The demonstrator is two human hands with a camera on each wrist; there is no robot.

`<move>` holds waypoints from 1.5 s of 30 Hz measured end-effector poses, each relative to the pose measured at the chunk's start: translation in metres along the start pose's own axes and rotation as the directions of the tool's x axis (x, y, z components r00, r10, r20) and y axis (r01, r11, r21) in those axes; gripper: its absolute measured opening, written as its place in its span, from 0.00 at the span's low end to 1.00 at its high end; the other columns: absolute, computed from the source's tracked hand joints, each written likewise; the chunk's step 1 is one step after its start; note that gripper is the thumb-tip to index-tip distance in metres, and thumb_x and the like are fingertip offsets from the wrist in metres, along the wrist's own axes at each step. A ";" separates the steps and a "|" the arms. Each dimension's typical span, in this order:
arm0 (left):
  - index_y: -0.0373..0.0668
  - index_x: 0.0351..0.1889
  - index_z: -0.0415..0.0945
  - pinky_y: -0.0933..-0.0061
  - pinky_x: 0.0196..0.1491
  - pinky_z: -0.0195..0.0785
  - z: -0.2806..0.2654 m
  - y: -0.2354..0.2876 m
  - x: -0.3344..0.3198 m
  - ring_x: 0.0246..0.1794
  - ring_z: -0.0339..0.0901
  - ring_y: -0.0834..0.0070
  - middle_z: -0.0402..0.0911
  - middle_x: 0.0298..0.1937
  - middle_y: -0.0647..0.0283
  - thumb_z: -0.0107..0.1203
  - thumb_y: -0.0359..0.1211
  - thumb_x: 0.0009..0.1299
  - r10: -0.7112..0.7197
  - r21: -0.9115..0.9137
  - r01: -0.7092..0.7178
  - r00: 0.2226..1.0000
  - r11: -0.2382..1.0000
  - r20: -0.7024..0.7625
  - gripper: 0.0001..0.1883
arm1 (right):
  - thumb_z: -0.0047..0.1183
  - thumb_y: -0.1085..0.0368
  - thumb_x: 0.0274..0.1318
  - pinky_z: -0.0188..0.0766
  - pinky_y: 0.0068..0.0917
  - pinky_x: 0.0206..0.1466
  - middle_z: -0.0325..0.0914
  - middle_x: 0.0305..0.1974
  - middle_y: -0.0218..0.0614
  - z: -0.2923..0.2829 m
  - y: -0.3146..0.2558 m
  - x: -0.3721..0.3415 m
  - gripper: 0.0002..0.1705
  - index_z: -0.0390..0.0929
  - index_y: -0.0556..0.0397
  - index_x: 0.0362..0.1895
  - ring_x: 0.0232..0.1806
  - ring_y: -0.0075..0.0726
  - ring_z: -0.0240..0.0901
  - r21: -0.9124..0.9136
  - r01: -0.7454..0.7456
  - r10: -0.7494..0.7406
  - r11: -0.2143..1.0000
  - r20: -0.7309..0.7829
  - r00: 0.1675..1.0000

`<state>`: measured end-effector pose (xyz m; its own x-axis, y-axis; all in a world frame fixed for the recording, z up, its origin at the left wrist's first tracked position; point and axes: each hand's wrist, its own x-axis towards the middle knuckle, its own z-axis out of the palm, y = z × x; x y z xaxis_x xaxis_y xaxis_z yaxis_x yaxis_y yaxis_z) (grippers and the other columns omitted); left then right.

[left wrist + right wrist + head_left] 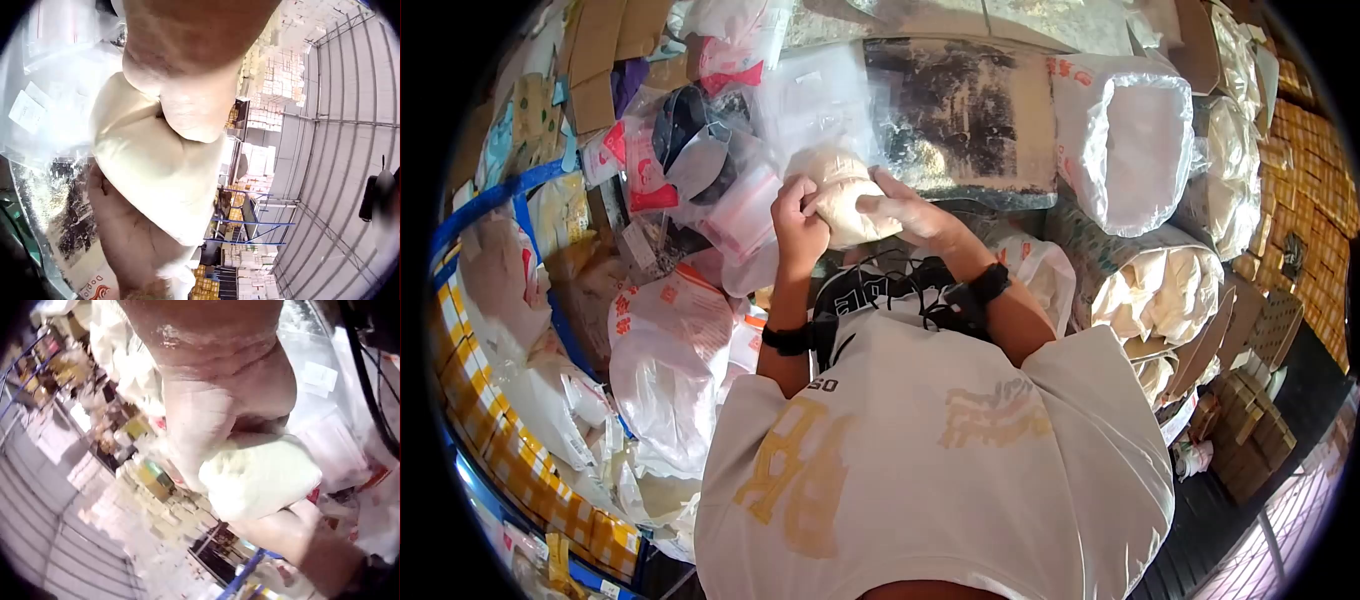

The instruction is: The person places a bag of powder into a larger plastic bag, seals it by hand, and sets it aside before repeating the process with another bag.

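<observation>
Between both hands is a plump, clear plastic bag of cream-coloured powder (847, 208), held up in front of the person's chest. The left hand (799, 226) grips its left side, thumb bent over the near face. On the other side the right hand (915, 212) holds the bag with its thumb laid across the front. In the left wrist view the filled bag (156, 153) bulges and creases between the two hands. The right wrist view shows its smooth pale surface (265, 478), with the right hand's fingertips mostly hidden behind it.
Flat clear plastic bags (815, 95) lie beyond the hands, beside a dark powder-dusted board (970, 115). At right stand a plastic-lined white sack (1140, 160) and a container of cream-coloured bags (1165, 290). White sacks (665, 365) and a blue frame (525, 185) are at left.
</observation>
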<state>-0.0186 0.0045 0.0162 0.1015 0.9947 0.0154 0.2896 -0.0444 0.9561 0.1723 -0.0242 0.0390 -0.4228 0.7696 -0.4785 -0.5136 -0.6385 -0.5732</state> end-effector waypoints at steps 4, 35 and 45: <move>0.39 0.23 0.57 0.75 0.27 0.49 0.003 0.005 -0.005 0.25 0.52 0.79 0.53 0.22 0.69 0.44 0.16 0.49 -0.073 -0.100 0.074 0.997 0.992 0.010 0.10 | 0.59 0.72 0.57 0.76 0.26 0.45 0.74 0.45 0.40 0.010 0.017 0.012 0.24 0.64 0.62 0.55 0.43 0.30 0.75 -0.030 0.145 -0.148 0.989 -0.166 0.975; 0.41 0.34 0.62 0.78 0.34 0.62 0.019 -0.038 0.008 0.31 0.64 0.83 0.66 0.30 0.71 0.47 0.17 0.54 -0.261 -0.418 0.314 0.949 0.853 0.178 0.12 | 0.54 0.72 0.46 0.69 0.39 0.34 0.75 0.24 0.52 -0.008 0.031 0.090 0.05 0.71 0.61 0.25 0.27 0.47 0.72 -0.711 -0.063 -0.584 0.700 -0.621 0.522; 0.35 0.35 0.63 0.67 0.40 0.67 -0.004 -0.080 0.025 0.31 0.69 0.66 0.71 0.30 0.53 0.46 0.19 0.56 -0.087 0.129 0.091 0.996 0.988 -0.032 0.09 | 0.53 0.69 0.52 0.69 0.31 0.44 0.74 0.35 0.40 -0.017 0.032 0.112 0.12 0.70 0.59 0.41 0.38 0.34 0.69 -0.387 0.060 -0.225 0.920 -0.398 0.889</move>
<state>-0.0434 0.0335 -0.0587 0.0450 0.9973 -0.0584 0.4177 0.0343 0.9079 0.1211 0.0421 -0.0440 0.0369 0.8269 -0.5612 -0.2086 -0.5428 -0.8135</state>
